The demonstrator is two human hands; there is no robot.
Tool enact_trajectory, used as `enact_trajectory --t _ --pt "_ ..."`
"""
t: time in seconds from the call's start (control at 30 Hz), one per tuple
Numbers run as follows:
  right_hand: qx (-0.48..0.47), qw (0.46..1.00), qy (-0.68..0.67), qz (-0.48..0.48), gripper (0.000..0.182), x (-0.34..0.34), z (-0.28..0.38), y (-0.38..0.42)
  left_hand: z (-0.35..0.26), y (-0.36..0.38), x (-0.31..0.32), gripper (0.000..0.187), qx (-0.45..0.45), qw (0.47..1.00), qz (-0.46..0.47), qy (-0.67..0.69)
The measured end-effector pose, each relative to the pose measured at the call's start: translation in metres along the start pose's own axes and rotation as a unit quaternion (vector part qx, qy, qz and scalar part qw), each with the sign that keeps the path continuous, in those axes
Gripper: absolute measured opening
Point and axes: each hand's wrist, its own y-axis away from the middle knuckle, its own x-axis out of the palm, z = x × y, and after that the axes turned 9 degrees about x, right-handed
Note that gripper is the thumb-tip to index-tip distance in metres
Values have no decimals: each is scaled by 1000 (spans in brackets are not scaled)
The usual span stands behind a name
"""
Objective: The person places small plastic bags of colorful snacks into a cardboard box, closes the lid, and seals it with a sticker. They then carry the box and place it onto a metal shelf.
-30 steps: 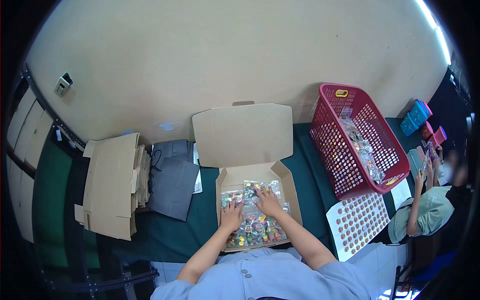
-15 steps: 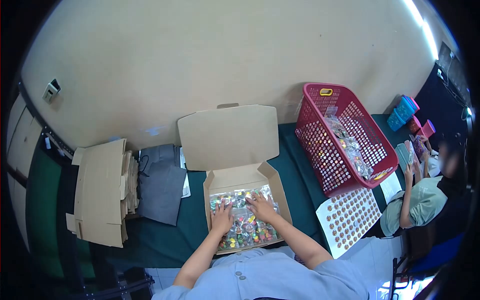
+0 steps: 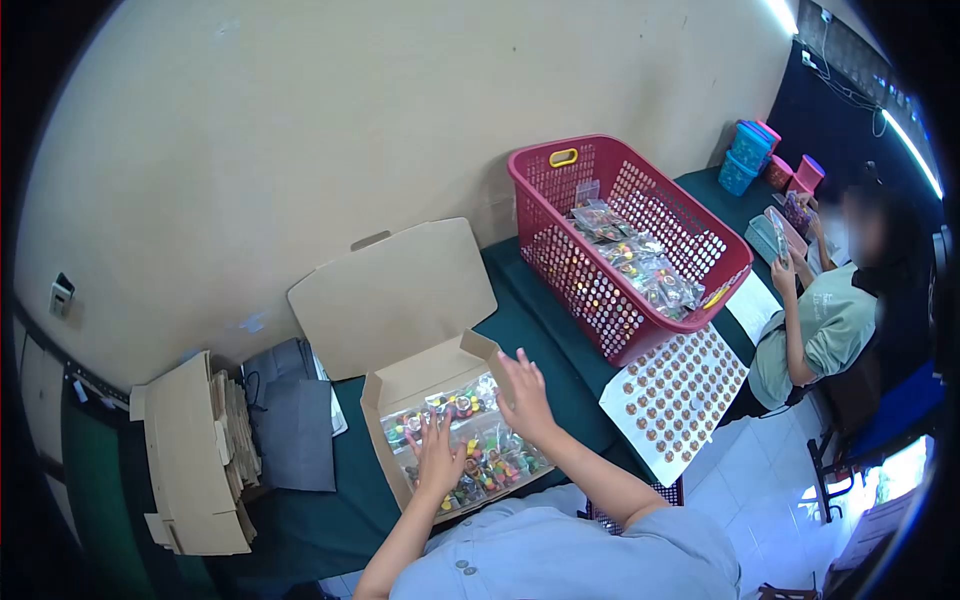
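Note:
An open cardboard box (image 3: 388,390) with its lid up sits on the green table in front of me. It is filled with clear bags of small colourful pieces (image 3: 470,460). My left hand (image 3: 437,459) lies flat on the bags, fingers spread. My right hand (image 3: 525,394) is raised at the box's right wall, fingers apart and holding nothing.
A red plastic basket (image 3: 560,240) with more clear bags stands to the right. A white sticker sheet (image 3: 675,395) hangs over the table edge. Flat cardboard blanks (image 3: 185,465) and grey folders (image 3: 295,430) lie left. Another person (image 3: 815,320) sits at the far right by coloured tubs.
My view has swung to the right. My right hand has lifted off the bags toward the box's right side. My left hand stays pressed on the bags.

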Motion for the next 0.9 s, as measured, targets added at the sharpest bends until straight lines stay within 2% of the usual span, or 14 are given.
enact_trajectory --t 0.03,0.13,0.23,0.4,0.47,0.63,0.7,0.8,0.87,0.9 --pt "4 1000 0 -2 57 -16 0 -3 -12 -3 -4 62 3 1000 4 -1" --pt "12 993 -35 -108 47 -61 -3 -15 -46 -20 -15 59 47 999 1 21" --pt "0 984 -29 -175 45 -112 -6 -24 -84 -45 -28 57 100 994 -16 39" --pt "-53 959 44 -274 42 -197 -30 -52 -161 -99 -64 53 191 979 -51 49" --pt "-46 954 64 -289 41 -229 -44 -67 -186 -125 -73 52 219 973 -56 54" --pt "-26 951 107 -289 41 -281 -83 -110 -242 -193 -70 40 290 949 -92 86" --pt "-27 953 189 -235 42 -293 -100 -125 -257 -221 -58 36 311 940 -98 102" --pt "-51 956 222 -184 40 -291 -125 -151 -272 -262 -41 34 344 926 -62 143" --pt "-86 954 259 -121 40 -283 -141 -170 -276 -295 -26 34 332 927 -48 166" --pt "-85 955 256 -120 40 -276 -153 -182 -277 -312 -18 35 321 927 -35 190"
